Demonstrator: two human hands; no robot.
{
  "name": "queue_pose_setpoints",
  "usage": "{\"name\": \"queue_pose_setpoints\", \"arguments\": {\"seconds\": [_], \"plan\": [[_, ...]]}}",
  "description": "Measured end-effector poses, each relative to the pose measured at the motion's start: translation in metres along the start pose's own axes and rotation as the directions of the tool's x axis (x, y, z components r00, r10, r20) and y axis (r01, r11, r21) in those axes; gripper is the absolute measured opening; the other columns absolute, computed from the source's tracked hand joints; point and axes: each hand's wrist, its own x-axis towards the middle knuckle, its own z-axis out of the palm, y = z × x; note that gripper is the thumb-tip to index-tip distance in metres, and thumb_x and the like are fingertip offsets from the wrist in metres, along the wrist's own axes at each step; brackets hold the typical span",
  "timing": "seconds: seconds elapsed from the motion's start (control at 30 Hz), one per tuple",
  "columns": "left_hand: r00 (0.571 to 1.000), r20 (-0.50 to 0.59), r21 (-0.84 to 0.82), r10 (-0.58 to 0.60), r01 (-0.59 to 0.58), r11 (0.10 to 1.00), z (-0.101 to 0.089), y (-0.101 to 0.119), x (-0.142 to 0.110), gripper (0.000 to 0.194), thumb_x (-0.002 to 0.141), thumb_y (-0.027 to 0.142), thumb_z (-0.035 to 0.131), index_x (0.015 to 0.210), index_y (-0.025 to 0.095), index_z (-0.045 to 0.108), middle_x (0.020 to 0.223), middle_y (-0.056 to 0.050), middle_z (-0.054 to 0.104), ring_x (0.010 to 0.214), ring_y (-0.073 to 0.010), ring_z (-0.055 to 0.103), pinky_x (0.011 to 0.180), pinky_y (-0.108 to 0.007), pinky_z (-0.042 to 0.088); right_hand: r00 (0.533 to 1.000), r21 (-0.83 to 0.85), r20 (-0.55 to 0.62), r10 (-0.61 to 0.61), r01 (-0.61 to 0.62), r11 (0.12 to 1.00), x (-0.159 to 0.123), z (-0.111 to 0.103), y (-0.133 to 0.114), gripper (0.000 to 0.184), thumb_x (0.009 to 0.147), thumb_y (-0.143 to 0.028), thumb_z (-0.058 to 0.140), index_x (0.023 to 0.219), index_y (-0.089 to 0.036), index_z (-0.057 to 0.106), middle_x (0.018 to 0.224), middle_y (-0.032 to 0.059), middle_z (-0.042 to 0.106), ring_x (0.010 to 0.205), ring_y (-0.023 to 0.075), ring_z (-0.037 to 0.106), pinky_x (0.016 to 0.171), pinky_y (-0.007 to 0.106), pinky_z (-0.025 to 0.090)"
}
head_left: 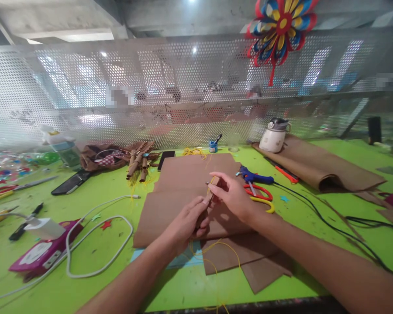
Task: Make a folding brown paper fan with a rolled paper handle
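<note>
Above the brown kraft paper sheets (173, 209), both hands meet at a small rolled piece of brown paper (213, 188). My left hand (190, 219) is closed around its lower end. At the upper end, my right hand (231, 194) pinches the roll and a yellow string (238, 255) beside it. The string trails below the hands over more brown paper (225, 257). Just right of my right hand lie scissors with red and yellow handles (263, 192), partly covered, and a blue glue gun (257, 176). Several similar paper rolls (139, 161) tied with yellow string lie farther back.
On the left are a purple power strip (46, 248) with a white cable (100, 274), a phone (72, 182) and a spray bottle (63, 148). A white jug (273, 136) stands by a large brown paper roll (324, 165). The glue gun's black cord (314, 207) crosses the right side.
</note>
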Motion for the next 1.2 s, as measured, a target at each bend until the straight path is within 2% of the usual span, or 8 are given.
{"name": "queue_pose_setpoints", "arguments": {"seconds": [0.27,0.6,0.8,0.9,0.97,1.1,1.2], "plan": [[1.0,-0.001,0.001,-0.01,0.01,1.0,0.0,-0.001,0.0,0.022,0.089,0.041,0.041,0.084,0.02,0.045,0.05,0.007,0.033,0.041,-0.0056,0.023,0.038,-0.018,0.014,0.999,0.064,-0.017,0.03,-0.028,0.998,0.004,-0.004,-0.007,0.037,0.078,-0.036,0.058,0.108,-0.015,0.055,0.059,-0.0046,0.053,0.047,0.0108,0.05,0.042,0.023,0.041],[1.0,-0.008,0.018,0.003,-0.003,1.0,0.0,-0.002,0.0,0.02,0.087,0.039,0.044,0.081,0.02,0.045,0.049,0.008,0.033,0.041,-0.0056,0.024,0.037,-0.016,0.018,1.0,0.009,-0.011,-0.014,0.014,1.0,0.007,-0.012,0.002,0.032,0.083,-0.038,0.054,0.107,-0.016,0.056,0.052,-0.004,0.057,0.041,0.0122,0.052,0.037,0.022,0.04],[1.0,-0.007,0.031,-0.009,0.009,0.999,-0.001,-0.003,0.002,0.019,0.086,0.039,0.046,0.082,0.02,0.044,0.048,0.008,0.036,0.038,-0.0049,0.026,0.036,-0.015,0.019,0.999,0.1,-0.009,0.051,-0.05,0.994,0.009,-0.013,0.001,0.034,0.08,-0.04,0.055,0.103,-0.015,0.056,0.055,-0.003,0.059,0.044,0.0131,0.055,0.038,0.023,0.043],[1.0,-0.03,0.036,0.004,-0.003,0.999,-0.001,-0.004,0.002,0.018,0.086,0.038,0.045,0.082,0.02,0.044,0.047,0.008,0.035,0.036,-0.0052,0.027,0.035,-0.016,0.019,0.992,0.148,0.004,0.123,-0.122,0.981,0.009,-0.011,-0.003,0.038,0.08,-0.045,0.052,0.104,-0.015,0.055,0.056,-0.0026,0.058,0.046,0.0138,0.056,0.04,0.024,0.045],[0.999,-0.044,0.043,0.008,-0.007,0.999,-0.001,-0.005,0.003,0.018,0.087,0.038,0.043,0.081,0.021,0.044,0.046,0.009,0.034,0.035,-0.0051,0.027,0.035,-0.016,0.018,0.992,0.131,0.016,0.125,-0.126,0.983,0.007,-0.009,-0.005,0.045,0.079,-0.046,0.055,0.113,-0.016,0.051,0.06,-0.0032,0.058,0.05,0.0136,0.057,0.044,0.025,0.047],[0.999,-0.042,0.055,0.005,-0.002,0.998,0.0,-0.004,0.002,0.019,0.087,0.039,0.043,0.082,0.021,0.044,0.047,0.009,0.036,0.034,-0.0051,0.03,0.035,-0.016,0.013,0.998,0.09,0.03,0.062,-0.065,0.994,0.004,-0.004,-0.003,0.07,0.069,-0.031,0.07,0.129,-0.02,0.038,0.065,-0.006,0.057,0.053,0.012,0.056,0.05,0.025,0.048],[1.0,-0.028,0.045,0.012,-0.01,0.999,0.001,-0.002,0.001,0.02,0.087,0.039,0.044,0.081,0.02,0.044,0.047,0.009,0.036,0.034,-0.0045,0.029,0.035,-0.016,0.016,0.996,0.138,0.054,0.065,-0.072,0.988,0.003,-0.003,-0.001,0.069,0.069,-0.027,0.069,0.13,-0.021,0.037,0.064,-0.0065,0.057,0.05,0.0122,0.056,0.049,0.026,0.047]]}}
